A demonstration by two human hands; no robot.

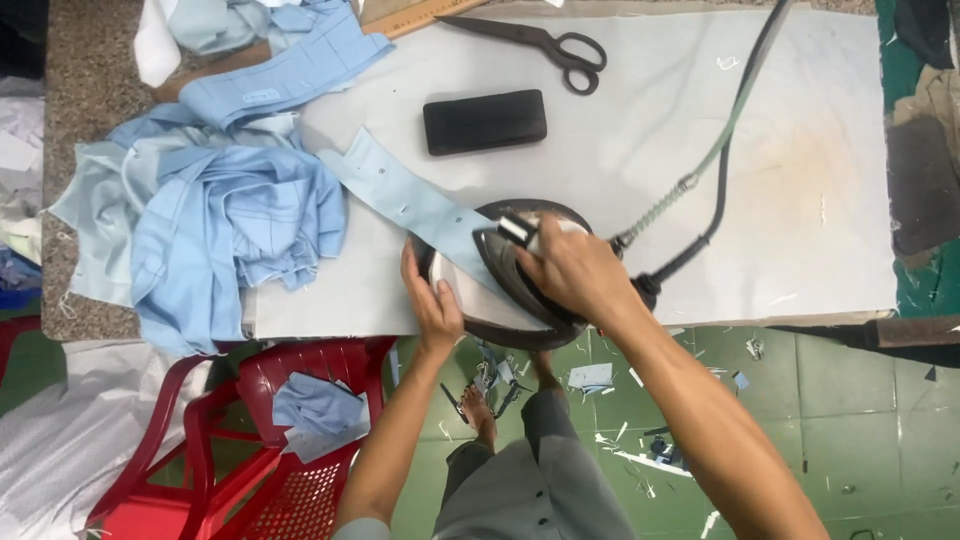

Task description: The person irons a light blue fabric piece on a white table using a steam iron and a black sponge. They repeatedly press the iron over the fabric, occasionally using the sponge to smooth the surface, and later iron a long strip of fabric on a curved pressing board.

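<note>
I see the right hand (572, 268) closed around the handle of the iron (520, 275), which sits at the table's (800, 150) 6 o'clock edge. Left hand (432, 300) lies flat, fingers open, pressing the light blue fabric strip (405, 195) just beside the iron at its 9 o'clock. Strip runs toward 10 o'clock. Scissors (545, 42) at 12, black case (485, 121) below them, blue garment pile (225, 190) at 9.

A tailoring workshop: pressing table (800, 150), shears (545, 42), heaped blue fabric (230, 210) (offcuts litter the floor (860, 420)).
</note>
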